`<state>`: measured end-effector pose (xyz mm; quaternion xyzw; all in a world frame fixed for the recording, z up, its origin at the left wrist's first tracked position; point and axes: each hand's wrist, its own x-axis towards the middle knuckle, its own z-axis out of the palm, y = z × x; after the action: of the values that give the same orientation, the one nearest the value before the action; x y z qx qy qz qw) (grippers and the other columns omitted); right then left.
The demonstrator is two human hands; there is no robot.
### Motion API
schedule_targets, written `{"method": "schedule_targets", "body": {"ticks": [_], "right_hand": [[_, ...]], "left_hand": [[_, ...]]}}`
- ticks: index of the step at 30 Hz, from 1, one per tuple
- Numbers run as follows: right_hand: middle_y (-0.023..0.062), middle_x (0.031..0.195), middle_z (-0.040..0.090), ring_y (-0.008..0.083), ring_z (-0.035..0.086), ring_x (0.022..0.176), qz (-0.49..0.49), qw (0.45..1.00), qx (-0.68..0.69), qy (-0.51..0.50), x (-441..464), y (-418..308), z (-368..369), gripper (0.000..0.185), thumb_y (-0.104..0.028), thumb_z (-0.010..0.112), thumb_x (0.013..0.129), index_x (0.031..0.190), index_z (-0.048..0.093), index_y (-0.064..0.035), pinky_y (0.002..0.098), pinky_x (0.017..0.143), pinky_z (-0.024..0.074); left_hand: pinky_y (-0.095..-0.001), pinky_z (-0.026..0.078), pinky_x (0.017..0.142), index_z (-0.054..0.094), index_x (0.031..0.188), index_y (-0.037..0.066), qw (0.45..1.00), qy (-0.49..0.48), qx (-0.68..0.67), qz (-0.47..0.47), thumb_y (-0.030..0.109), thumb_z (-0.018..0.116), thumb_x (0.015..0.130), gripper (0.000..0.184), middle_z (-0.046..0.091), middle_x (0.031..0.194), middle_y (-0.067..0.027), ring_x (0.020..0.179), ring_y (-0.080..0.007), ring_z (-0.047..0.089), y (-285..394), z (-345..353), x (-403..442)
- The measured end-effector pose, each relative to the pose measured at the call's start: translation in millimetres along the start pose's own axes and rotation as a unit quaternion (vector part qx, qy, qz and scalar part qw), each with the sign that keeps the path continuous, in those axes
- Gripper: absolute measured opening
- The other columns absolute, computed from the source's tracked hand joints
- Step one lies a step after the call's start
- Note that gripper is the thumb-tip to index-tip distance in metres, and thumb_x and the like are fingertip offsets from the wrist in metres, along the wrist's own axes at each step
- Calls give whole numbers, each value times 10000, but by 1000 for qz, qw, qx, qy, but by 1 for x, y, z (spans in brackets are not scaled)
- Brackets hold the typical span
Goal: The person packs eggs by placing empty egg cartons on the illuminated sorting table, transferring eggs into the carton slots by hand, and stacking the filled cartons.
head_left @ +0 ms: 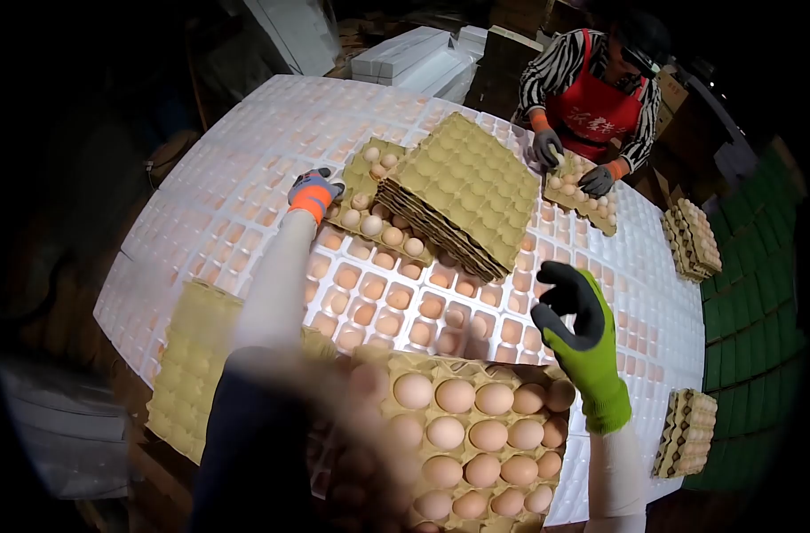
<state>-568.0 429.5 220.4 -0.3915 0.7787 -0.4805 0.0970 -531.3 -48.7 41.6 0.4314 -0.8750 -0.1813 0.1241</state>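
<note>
My left hand [313, 192], in a grey and orange glove, is at the left edge of a pulp egg tray [346, 219]. Its curled fingers appear closed on that edge. Several eggs sit in this tray, and a stack of empty pulp trays [476, 182] covers its right part. My right hand [586, 333], in a green and black glove, hovers with thumb and fingers apart in a C shape, holding nothing. Just below and left of it is a nearer tray full of brown eggs [488, 435]. A blur hides that tray's left side.
White compartmented packs with eggs [367, 298] cover the broad table. Opposite, a person in a red apron [596, 111] handles another egg tray [591, 209]. Stacked trays [692, 240] stand at the right edge, more [686, 433] below. A pulp tray [187, 373] lies at left.
</note>
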Motion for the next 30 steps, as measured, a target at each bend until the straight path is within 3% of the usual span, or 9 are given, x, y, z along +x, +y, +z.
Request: {"method": "schedule_targets", "body": {"ticks": [2, 5, 10, 14, 19, 23, 27, 29, 30], "right_hand": [[56, 1164, 634, 119, 592, 910, 24, 999, 4, 20, -26, -4, -13, 463, -43, 680, 832, 1280, 572, 3, 274, 840, 483], [75, 1130, 636, 133, 591, 929, 83, 990, 78, 78, -65, 7, -30, 428, -20, 664, 831, 1249, 586, 33, 282, 842, 489], [114, 1153, 648, 151, 631, 939, 137, 957, 238, 97, -113, 24, -42, 367, -13, 639, 910, 1263, 563, 49, 271, 836, 507], [103, 1127, 656, 158, 639, 955, 125, 958, 249, 70, -141, 23, -42, 353, -1, 634, 911, 1256, 571, 47, 282, 858, 514], [23, 1002, 641, 94, 586, 854, 28, 988, 140, 60, -175, 42, -55, 290, 1, 638, 906, 1195, 630, 11, 236, 776, 485], [25, 963, 626, 90, 571, 796, 84, 989, 124, -9, -212, 36, -82, 281, -42, 674, 872, 1147, 655, 9, 243, 691, 472], [45, 985, 632, 189, 604, 856, 1, 995, 36, -90, -231, 29, -91, 366, -185, 773, 772, 1113, 687, -87, 311, 699, 480], [54, 975, 622, 247, 594, 877, -194, 963, -164, -94, -226, 30, -80, 410, -289, 777, 748, 1103, 681, -109, 375, 715, 476], [65, 984, 613, 272, 582, 876, -177, 962, -176, -114, -228, 32, -71, 427, -319, 769, 738, 1103, 678, -117, 407, 720, 469]], "left_hand": [[-369, 537, 874, 710, 1179, 121, 980, 83, -154, -90, 486, 749, 798, 530, 728, 1113, -124, 1008, -243, 689, 6, 5, 0], [-363, 529, 750, 493, 1436, 158, 750, -195, -624, -99, 715, 455, 926, 757, 645, 1289, -122, 1022, -275, 648, 19, -42, -26], [-437, 498, 950, 271, 1564, 178, 663, -338, -659, 109, 848, 202, 879, 961, 473, 1471, -162, 1156, -293, 591, 69, -136, -143], [-379, 519, 883, 259, 1563, 110, 731, -291, -566, 246, 838, 182, 889, 995, 526, 1375, -173, 1098, -260, 606, 92, -167, -220], [-291, 532, 799, 347, 1506, 26, 689, -326, -610, 215, 727, 338, 952, 894, 620, 1239, -88, 1033, -151, 614, 111, -187, -314], [-270, 537, 721, 671, 1220, 47, 890, -298, -304, 164, 355, 651, 919, 431, 698, 962, -24, 822, -133, 652, 140, -216, -421], [-346, 521, 670, 727, 1093, 118, 924, -166, -56, 340, 284, 848, 698, 445, 645, 836, -55, 745, -255, 645, 166, -196, -499], [-376, 507, 663, 685, 1151, 132, 927, -120, -20, 355, 324, 847, 691, 524, 620, 903, -58, 786, -263, 623, 189, -177, -522], [-401, 501, 667, 662, 1116, 130, 918, -96, 21, 384, 313, 806, 717, 462, 596, 952, -73, 825, -276, 612, 198, -165, -526]]}}
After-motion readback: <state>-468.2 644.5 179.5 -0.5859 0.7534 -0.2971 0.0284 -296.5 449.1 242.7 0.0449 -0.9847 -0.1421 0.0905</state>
